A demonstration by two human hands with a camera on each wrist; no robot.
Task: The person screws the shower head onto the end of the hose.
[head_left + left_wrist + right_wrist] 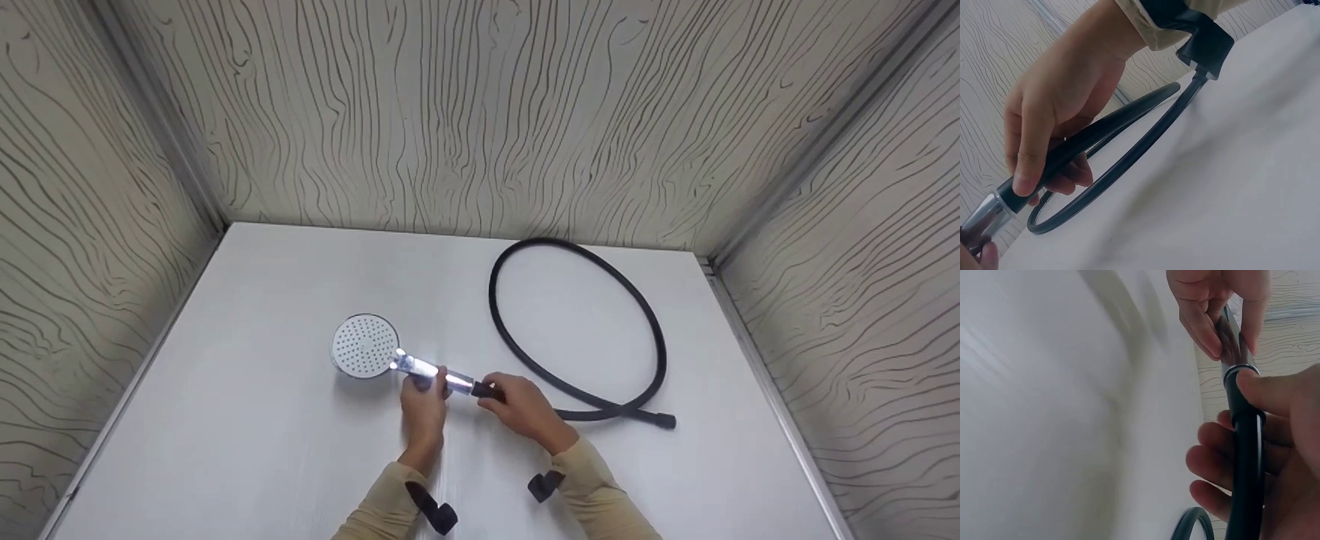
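The left hand (424, 416) is pinching the chrome handle (418, 367) of the shower head (365, 346) between thumb and fingers, holding it over the desk (225, 435), left of the middle, with its perforated face turning upward. The right hand (529, 409) is gripping the black fitting (481, 389) at 1 end of the hose (493, 292), which is meeting the handle's lower end. Beyond the 2 hands, the hose is lying in 1 wide loop on the desk's right side, crossing itself near its other end (665, 421).
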